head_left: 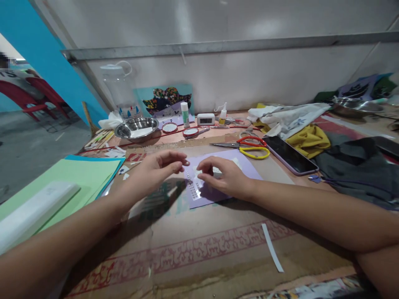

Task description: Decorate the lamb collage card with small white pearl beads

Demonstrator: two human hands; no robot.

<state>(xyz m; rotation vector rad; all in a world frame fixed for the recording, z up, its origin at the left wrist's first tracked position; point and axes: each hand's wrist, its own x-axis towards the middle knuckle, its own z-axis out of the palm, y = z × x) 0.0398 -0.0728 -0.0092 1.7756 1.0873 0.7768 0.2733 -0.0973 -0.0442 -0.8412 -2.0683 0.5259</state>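
My left hand [157, 168] hovers at the left edge of a purple sheet [246, 160], thumb and fingers drawn close together. A tiny shiny spot shows at its fingertips, too small to name. Over the middle of the sheet is my right hand [222, 176], its index finger and thumb curled toward each other in a pinch; whatever may be between them cannot be made out. Rows of small shiny beads [191, 187] lie on a clear strip on the sheet, between and below the hands. White patches on the sheet are partly hidden by my right hand.
Behind the sheet lie red-and-yellow-handled scissors [252, 147] and a phone [289, 153]. A steel bowl [137, 128], glue stick [185, 114], small clock [205, 119] and glue bottle [222, 114] line the back. Green paper [90, 170] with a white case [40, 207] is left; a white strip [272, 247] lies in front.
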